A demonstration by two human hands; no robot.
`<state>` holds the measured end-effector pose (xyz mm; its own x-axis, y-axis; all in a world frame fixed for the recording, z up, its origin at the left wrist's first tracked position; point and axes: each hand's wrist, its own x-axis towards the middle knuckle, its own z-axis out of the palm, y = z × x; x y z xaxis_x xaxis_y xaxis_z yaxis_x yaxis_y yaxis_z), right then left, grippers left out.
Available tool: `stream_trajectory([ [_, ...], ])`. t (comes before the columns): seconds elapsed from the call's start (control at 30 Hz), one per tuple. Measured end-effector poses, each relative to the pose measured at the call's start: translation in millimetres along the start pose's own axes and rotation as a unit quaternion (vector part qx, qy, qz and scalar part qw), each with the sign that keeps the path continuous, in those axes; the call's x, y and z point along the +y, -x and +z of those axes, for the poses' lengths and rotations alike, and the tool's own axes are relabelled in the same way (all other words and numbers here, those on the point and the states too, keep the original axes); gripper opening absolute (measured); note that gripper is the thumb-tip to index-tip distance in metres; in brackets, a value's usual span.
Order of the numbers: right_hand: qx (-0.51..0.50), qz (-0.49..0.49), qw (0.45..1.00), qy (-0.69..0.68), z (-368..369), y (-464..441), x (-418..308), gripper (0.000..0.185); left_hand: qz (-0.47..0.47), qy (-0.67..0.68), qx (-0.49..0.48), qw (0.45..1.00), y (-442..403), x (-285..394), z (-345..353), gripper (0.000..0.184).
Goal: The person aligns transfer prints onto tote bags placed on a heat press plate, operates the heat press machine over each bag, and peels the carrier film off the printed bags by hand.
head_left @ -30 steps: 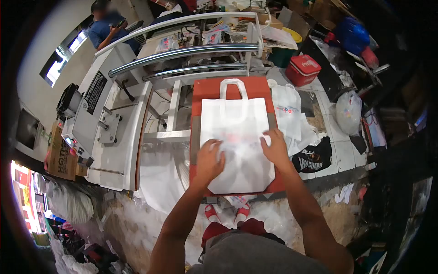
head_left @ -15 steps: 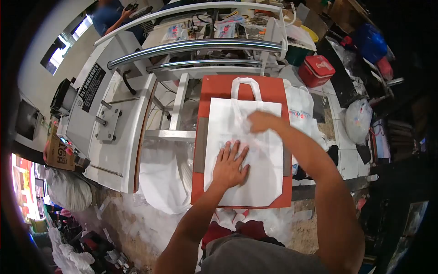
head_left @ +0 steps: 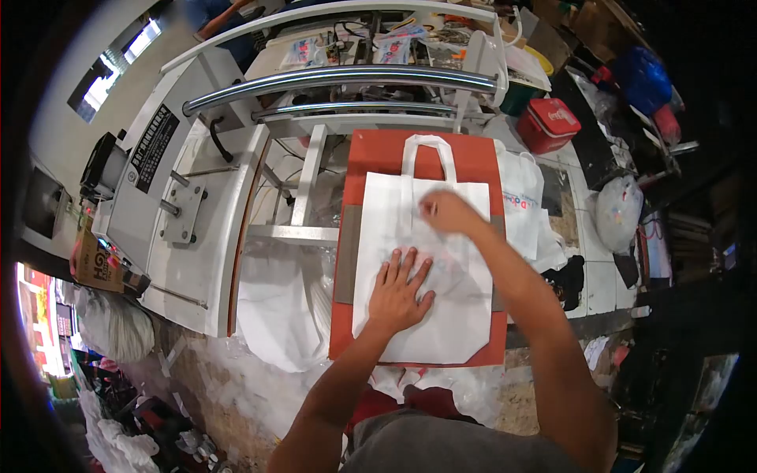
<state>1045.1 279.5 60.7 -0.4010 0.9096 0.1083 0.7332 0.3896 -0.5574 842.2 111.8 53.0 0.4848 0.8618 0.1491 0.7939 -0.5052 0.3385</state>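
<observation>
A white tote bag point(head_left: 430, 335) with a loop handle point(head_left: 428, 142) lies flat on a red-orange board point(head_left: 481, 158). My left hand point(head_left: 400, 299) rests on the bag's middle, palm down with fingers spread. Above the upper part of the bag, my right hand point(head_left: 451, 211) is curled closed. What it holds, if anything, is hidden and slightly blurred. Faint coloured marks and a cloudy, see-through patch show on the bag between the hands. A grey-brown strip point(head_left: 347, 256) sticks out from under the bag on the left.
A white metal machine frame point(head_left: 201, 252) with chrome bars point(head_left: 339, 79) stands left and behind. More white bags point(head_left: 276, 307) hang left of the board; printed ones point(head_left: 520, 193) lie on the right. A red cooler box point(head_left: 548, 124) sits behind. Another person's arm point(head_left: 223, 17) shows top left.
My right hand has shifted slightly left over the bag, still curled. My left hand stays flat in nearly the same spot. At the back, the other person has moved partly out of view.
</observation>
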Motion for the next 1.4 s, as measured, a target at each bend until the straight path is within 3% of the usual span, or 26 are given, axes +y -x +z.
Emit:
stream_trajectory([
  [0.03,0.092,-0.039,0.995,0.001,-2,-28,25,0.022,-0.002,0.0,-0.001,1.0,-2,-1,-1,0.07],
  [0.1,0.251,-0.014,0.968,-0.002,-45,-76,25,0.026,-0.007,0.0,-0.013,1.0,-1,2,-3,0.07],
  [0.13,0.249,-0.011,0.968,-0.005,-52,-74,17,0.026,-0.008,0.001,-0.018,1.0,1,2,-3,0.07],
  [0.2,0.121,0.095,0.987,-0.047,-68,-81,-2,0.03,-0.013,0.0,-0.016,1.0,-2,1,-5,0.069],
  [0.3,-0.001,0.093,0.994,0.061,-42,-47,-51,0.052,-0.021,0.007,-0.031,0.999,-2,0,-6,0.07],
  [0.37,-0.135,0.048,0.982,0.121,13,-30,-35,0.072,-0.022,0.01,-0.026,0.999,-1,0,-6,0.069],
  [0.4,-0.205,0.053,0.964,0.161,11,-14,-61,0.071,-0.019,0.013,-0.021,1.0,-1,0,-7,0.069],
  [0.5,-0.161,0.063,0.979,0.11,23,2,-58,0.044,-0.02,0.013,-0.021,1.0,-1,-2,-4,0.069],
  [0.53,-0.162,0.063,0.979,0.11,23,2,-57,0.044,-0.021,0.014,-0.021,0.999,0,-2,-3,0.069],
  [0.6,-0.197,0.004,0.96,0.197,15,-6,-50,0.032,-0.01,0.016,-0.012,1.0,0,-4,-2,0.069],
  [0.67,-0.206,-0.003,0.954,0.217,9,-39,-11,0.026,-0.009,0.019,-0.002,1.0,-1,-5,-1,0.068],
  [0.7,-0.253,0.035,0.921,0.293,-14,-81,4,0.025,-0.009,0.023,0.005,1.0,1,-5,1,0.067],
  [0.73,-0.066,0.021,0.945,0.319,-11,-120,80,0.026,-0.01,0.027,0.001,1.0,2,-3,2,0.067],
  [0.77,0.081,0.209,0.974,0.037,-93,-102,1,0.036,-0.013,0.029,0.002,0.999,1,-3,2,0.067],
  [0.83,0.307,0.054,0.939,-0.142,-103,-91,7,0.046,-0.013,0.027,0.004,1.0,0,-6,-1,0.067],
  [0.9,0.34,-0.069,0.935,0.067,-84,-50,-31,0.042,-0.014,0.02,0.0,1.0,0,-5,-1,0.067],
  [0.97,0.275,-0.102,0.953,0.08,-36,-17,-52,0.04,-0.017,0.023,0.004,1.0,-1,-5,-2,0.067],
  [1.03,0.04,-0.068,0.997,0.018,-3,-9,-57,0.037,-0.016,0.024,0.0,1.0,1,-5,-1,0.067],
  [1.07,0.041,-0.066,0.997,0.017,9,-16,-49,0.037,-0.015,0.026,0.002,1.0,1,-5,0,0.067],
  [1.17,0.172,-0.117,0.977,0.05,26,-74,-7,0.033,-0.017,0.024,0.008,1.0,-2,-5,0,0.068],
  [1.2,0.187,-0.065,0.975,0.103,21,-94,-2,0.036,-0.018,0.021,0.007,1.0,0,-4,0,0.068],
  [1.23,0.121,0.017,0.985,0.124,15,-112,4,0.037,-0.02,0.02,0.002,1.0,0,-4,-1,0.068],
  [1.33,0.055,0.035,0.991,0.117,22,-124,20,0.032,-0.022,0.032,-0.003,0.999,0,-5,0,0.069],
  [1.4,-0.095,0.119,0.97,0.188,12,-125,-8,0.03,-0.018,0.031,-0.005,0.999,-1,-6,3,0.071],
])
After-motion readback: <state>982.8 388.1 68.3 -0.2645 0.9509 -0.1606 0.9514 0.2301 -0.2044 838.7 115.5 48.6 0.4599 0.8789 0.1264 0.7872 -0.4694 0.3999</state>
